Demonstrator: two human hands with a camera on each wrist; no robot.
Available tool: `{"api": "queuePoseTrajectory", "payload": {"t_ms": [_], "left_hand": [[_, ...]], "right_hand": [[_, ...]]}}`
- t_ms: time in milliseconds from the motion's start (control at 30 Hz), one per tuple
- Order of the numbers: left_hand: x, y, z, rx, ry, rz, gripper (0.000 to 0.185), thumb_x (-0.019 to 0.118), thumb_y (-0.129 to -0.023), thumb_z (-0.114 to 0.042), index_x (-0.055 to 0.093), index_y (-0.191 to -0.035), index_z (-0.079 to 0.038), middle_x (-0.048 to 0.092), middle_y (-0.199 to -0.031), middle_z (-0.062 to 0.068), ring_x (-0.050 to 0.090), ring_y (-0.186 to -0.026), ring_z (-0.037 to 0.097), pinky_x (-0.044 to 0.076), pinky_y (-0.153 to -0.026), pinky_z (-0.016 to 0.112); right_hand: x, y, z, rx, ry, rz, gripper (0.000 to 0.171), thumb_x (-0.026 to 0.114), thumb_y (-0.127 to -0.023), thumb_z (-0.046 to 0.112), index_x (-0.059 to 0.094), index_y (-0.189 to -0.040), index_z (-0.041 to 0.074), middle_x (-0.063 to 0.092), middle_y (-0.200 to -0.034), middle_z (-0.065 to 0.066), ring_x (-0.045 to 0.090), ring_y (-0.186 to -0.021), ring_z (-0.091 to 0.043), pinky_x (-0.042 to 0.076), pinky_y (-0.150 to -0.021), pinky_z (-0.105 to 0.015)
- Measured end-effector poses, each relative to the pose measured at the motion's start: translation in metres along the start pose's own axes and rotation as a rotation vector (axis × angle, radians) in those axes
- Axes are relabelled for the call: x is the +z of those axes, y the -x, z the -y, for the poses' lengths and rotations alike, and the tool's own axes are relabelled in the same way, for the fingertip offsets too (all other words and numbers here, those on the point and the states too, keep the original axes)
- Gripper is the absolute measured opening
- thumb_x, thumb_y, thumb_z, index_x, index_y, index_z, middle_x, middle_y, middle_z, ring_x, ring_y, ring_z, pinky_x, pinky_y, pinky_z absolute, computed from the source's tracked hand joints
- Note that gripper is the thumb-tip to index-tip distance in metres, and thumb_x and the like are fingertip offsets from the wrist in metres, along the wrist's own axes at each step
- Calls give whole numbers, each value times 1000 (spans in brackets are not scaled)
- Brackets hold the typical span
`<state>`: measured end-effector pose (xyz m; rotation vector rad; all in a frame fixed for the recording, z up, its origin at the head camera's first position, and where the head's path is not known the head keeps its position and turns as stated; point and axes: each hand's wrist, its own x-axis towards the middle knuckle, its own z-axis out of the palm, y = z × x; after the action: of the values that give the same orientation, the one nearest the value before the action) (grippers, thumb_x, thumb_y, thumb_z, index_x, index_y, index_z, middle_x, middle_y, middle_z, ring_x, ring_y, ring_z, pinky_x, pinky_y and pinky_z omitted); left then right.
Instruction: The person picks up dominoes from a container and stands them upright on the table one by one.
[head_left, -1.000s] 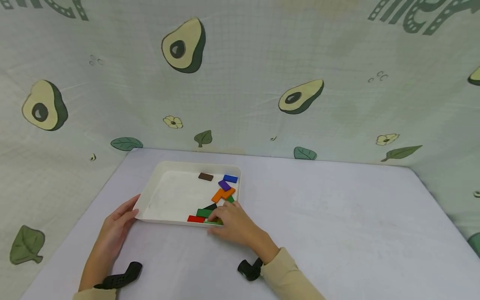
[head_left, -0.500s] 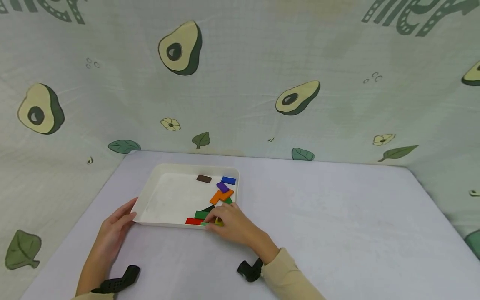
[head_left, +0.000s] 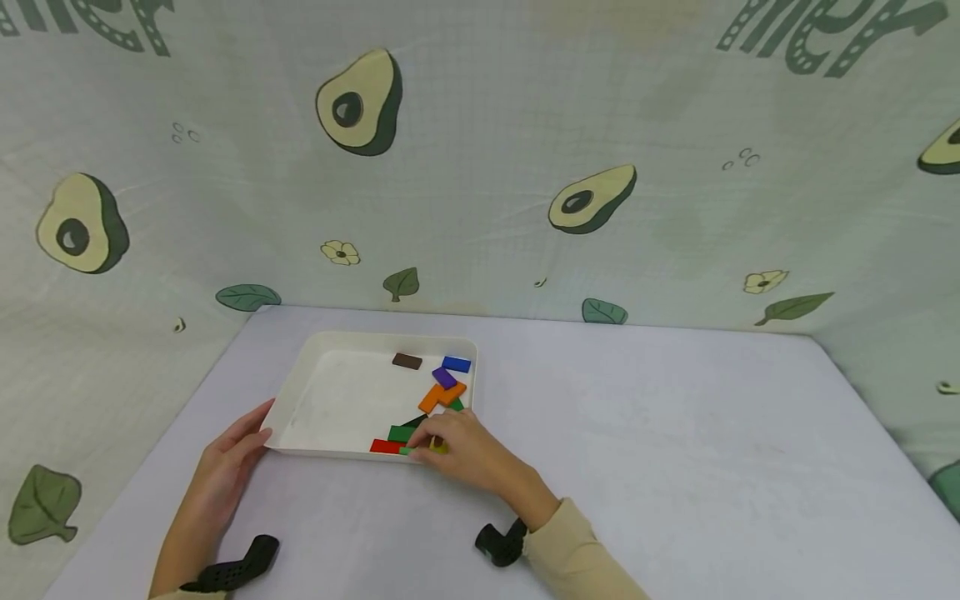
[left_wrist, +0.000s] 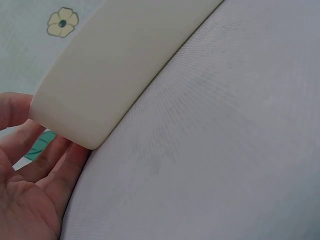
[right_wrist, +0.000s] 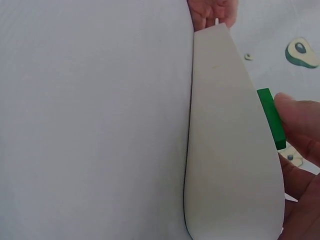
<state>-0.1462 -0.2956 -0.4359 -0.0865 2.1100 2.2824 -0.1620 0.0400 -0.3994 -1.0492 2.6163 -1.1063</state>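
Note:
A shallow white tray [head_left: 322,404] holds small flat rectangular blocks, mostly along its right side. My left hand [head_left: 225,471] holds the tray's near left corner; in the left wrist view its thumb and fingers [left_wrist: 65,155] lie against the corner. My right hand [head_left: 461,446] is at the near right part of the tray, pinching a green block [right_wrist: 272,119] that shows above the rim in the right wrist view. Beside its fingertips lie a red block [head_left: 386,447] and a darker green block [head_left: 401,433]. A yellow block [head_left: 439,446] is partly hidden under the hand.
Farther back in the tray lie brown [head_left: 407,361], blue [head_left: 456,364] and purple [head_left: 444,378] blocks, with orange blocks [head_left: 430,398] nearer. A black block [head_left: 415,421] is partly covered. The white table [head_left: 675,442] meets an avocado-print cloth [head_left: 480,150] behind it.
My right fingers have shifted slightly left along the tray's near side, and more of the yellow block shows. My left hand stays at the corner. The whole head view has shifted a little.

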Motion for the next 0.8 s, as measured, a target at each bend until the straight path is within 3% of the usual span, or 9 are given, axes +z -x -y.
{"api": "queuePoseTrajectory", "payload": {"t_ms": [133,333,600,800], "left_hand": [[0,0,0,12,6,2,57,53,-95,-16,28,-145,-3,46,-130,-17,48,-109,-14,39,-87,4],[0,1,1,44,27,17,54,52,-95,-12,31,-144,-4,50,-125,-18,49,-110,-12,39,-87,4],[1,3,1,47,19,30,52,51,-95,-12,33,-144,-5,50,-124,-19,50,-109,-12,39,-87,4],[1,2,1,55,34,32,51,51,-95,-10,34,-143,-4,51,-124,-18,50,-110,-11,39,-87,4]], "right_hand": [[0,-1,-1,-49,-33,-15,10,65,-87,19,71,-94,14,67,-86,6,55,-81,-6,43,-71,-14],[0,-1,-3,-101,-54,-23,10,68,-85,16,71,-94,12,68,-86,2,54,-77,-4,45,-68,-15],[-1,2,0,-13,-132,27,15,69,-84,14,68,-99,11,65,-94,0,55,-84,-9,47,-74,-16],[-3,2,5,9,-85,50,19,69,-84,15,68,-103,12,63,-97,1,52,-86,-6,47,-77,-16]]}}
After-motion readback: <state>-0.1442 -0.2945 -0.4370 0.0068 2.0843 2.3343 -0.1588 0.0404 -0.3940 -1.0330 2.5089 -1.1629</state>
